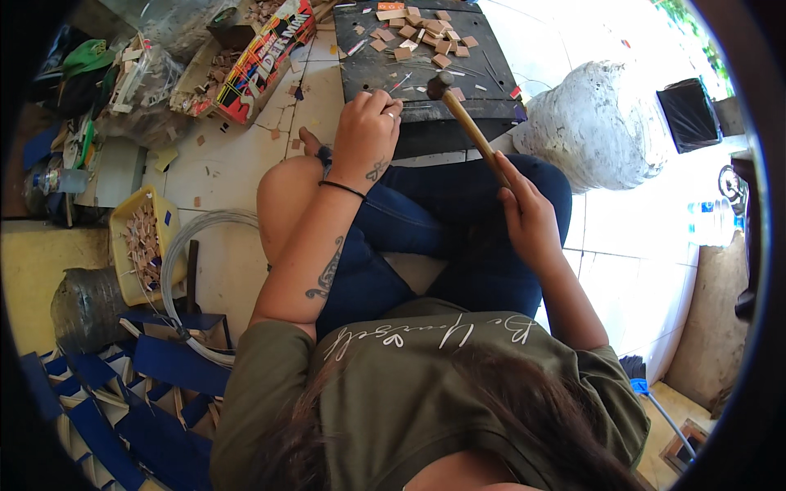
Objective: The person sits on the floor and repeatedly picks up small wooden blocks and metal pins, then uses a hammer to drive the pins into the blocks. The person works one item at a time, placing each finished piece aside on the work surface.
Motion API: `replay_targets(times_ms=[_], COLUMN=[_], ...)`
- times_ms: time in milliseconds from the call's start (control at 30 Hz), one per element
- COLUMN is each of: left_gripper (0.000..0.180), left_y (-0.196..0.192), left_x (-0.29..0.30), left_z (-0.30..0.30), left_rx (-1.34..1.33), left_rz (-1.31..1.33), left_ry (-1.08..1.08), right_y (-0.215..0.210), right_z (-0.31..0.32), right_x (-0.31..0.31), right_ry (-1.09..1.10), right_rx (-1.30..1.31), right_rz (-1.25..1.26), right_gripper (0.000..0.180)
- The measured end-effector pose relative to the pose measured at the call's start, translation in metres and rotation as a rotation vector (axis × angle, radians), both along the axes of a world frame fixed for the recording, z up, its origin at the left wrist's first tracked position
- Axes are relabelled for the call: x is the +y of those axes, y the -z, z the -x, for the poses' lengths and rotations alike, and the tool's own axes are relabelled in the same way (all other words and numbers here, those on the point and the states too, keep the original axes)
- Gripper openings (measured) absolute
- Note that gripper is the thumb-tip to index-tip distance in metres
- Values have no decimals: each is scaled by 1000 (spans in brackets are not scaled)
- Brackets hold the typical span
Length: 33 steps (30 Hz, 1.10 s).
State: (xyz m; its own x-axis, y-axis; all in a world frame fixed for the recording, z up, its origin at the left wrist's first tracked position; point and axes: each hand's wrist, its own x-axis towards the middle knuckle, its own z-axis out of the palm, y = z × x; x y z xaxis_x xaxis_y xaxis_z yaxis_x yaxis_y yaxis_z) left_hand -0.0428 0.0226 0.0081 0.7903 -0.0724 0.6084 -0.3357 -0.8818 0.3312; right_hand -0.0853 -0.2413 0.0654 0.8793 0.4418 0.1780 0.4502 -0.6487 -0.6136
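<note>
My right hand (528,209) is wrapped round the wooden handle of a hammer (472,129). The hammer's dark head is raised above the near edge of a low black table (364,75). At that same edge my left hand (370,127) rests with its fingers curled and pinched together. What the left fingers hold, if anything, is too small to make out; a thin wire-like line shows just right of them. Small square wooden pieces (442,47) lie in a loose pile on the far half of the table, with slim sticks or wires around them.
Left of the table stands a printed cardboard box (254,69) of wood scraps. A yellow bin (169,214) of small wooden pieces, a coil of wire (173,245) and blue-and-wood boxes (172,360) are at the left. To the right sits a large whitish sack (585,127).
</note>
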Motion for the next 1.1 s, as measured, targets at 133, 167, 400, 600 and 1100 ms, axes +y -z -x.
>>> replay_targets(times_ms=[133, 167, 400, 600, 1100], left_gripper=[15, 15, 14, 11, 12], left_y=[1, 1, -1, -5, 1], left_x=[1, 2, 4, 12, 10], left_z=[-4, -5, -6, -7, -6], left_rx=[11, 11, 20, -55, 7], left_rz=[15, 19, 48, -14, 228], left_ry=[8, 13, 25, 59, 110], right_y=[5, 6, 12, 10, 7], right_z=[0, -1, -2, -12, -5], right_x=[5, 5, 4, -2, 12], right_ry=[5, -2, 21, 107, -7], right_rx=[-15, -16, -38, 166, -44], right_rz=[148, 193, 82, -38, -103], right_gripper=[52, 52, 51, 48, 50])
